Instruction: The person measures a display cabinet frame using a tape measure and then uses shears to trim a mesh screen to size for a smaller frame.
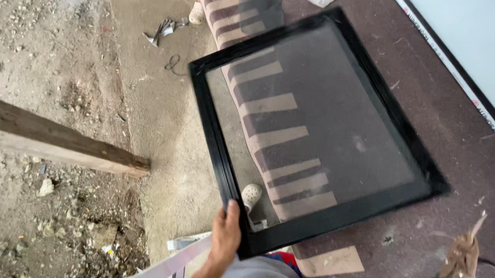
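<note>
The person's left hand (225,234) is gripping the near corner of a black-framed mesh screen (313,132), fingers curled closed around the frame edge with the thumb lying along the outer side. The screen is being held tilted, its near corner at the hand and its far corner reaching toward the top of the view, hanging over the edge where a dark maroon mat (437,118) is meeting the bare concrete floor (146,78). The right hand is not showing anywhere in view.

Through the mesh, a striped cloth (271,135) in dark and pale bands is running along the mat's edge, and a pale perforated clog (251,194) is lying just beside the frame's near corner. A white panel (490,46) edged with a strip of printed tape is lying along the mat's far right side. Pale cardboard scraps (332,261) are lying on the mat near the person's knees. A weathered wooden beam (53,135) is resting on the rubble-strewn ground at left.
</note>
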